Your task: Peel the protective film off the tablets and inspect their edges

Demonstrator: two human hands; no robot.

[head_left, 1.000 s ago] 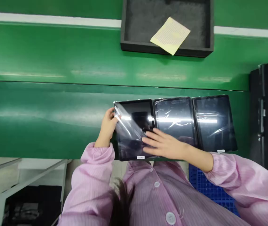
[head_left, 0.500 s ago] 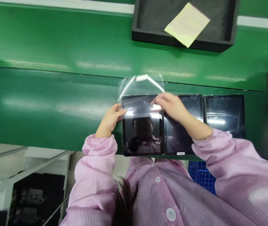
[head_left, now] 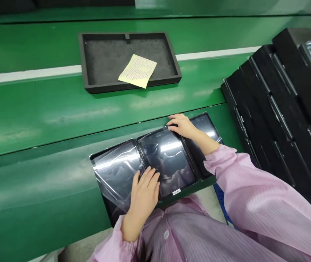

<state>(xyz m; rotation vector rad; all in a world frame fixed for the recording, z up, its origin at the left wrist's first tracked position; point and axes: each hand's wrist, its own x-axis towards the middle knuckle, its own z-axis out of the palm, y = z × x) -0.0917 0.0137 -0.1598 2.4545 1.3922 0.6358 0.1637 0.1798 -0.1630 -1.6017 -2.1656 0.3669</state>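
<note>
Three dark tablets lie side by side at the near edge of the green table. A loose clear film [head_left: 114, 171] is draped over the left tablet [head_left: 108, 207]. My left hand [head_left: 143, 193] lies flat, fingers stretched, across the seam between the left tablet and the middle tablet [head_left: 168, 160]. My right hand [head_left: 181, 125] rests at the top right corner of the middle tablet, beside the right tablet [head_left: 206, 125], with its fingers curled on the edge. Whether it pinches a film there I cannot make out.
A black foam tray [head_left: 129, 83] with a yellow sheet [head_left: 138, 71] in it sits farther back on the green table [head_left: 35, 116]. Black slotted racks [head_left: 278, 109] stand at the right. A blue crate [head_left: 222, 203] shows below the table edge.
The film my right hand was lifting now lies over the left tablet. My left hand came off that tablet's left edge onto the screens; my right hand went to the middle tablet's top corner. The view swung.
</note>
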